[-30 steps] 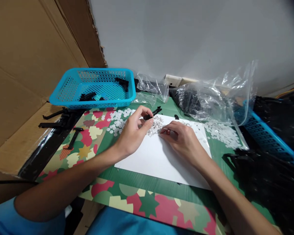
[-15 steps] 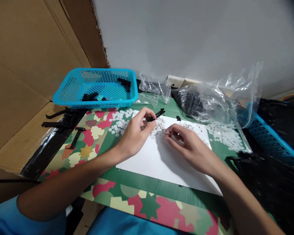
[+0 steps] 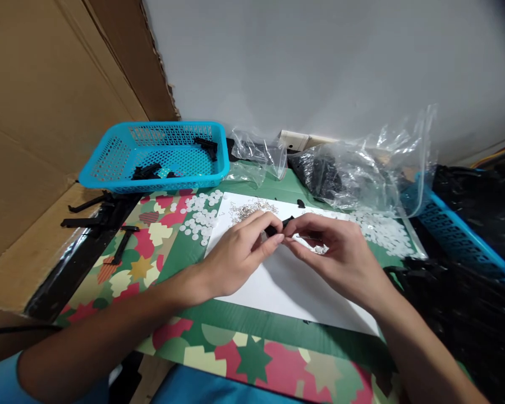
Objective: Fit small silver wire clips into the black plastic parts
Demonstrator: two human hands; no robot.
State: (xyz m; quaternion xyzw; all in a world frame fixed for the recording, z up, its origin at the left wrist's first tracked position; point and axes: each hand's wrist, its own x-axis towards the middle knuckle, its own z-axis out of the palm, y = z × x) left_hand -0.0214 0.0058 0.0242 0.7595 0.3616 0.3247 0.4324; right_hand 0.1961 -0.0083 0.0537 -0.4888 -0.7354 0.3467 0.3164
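I hold a slim black plastic part (image 3: 271,230) above a flat white paper sheet (image 3: 269,292).
My left grip (image 3: 238,252) pinches it; my right grip (image 3: 340,244) meets it there, but I cannot tell what that one holds. Small silvery metal pieces (image 3: 249,209) lie on the sheet just beyond.

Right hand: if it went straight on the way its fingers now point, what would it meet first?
Most likely the left hand, whose fingers hold a black part directly ahead of the right hand. Depth is unclear, so the part itself might come first.
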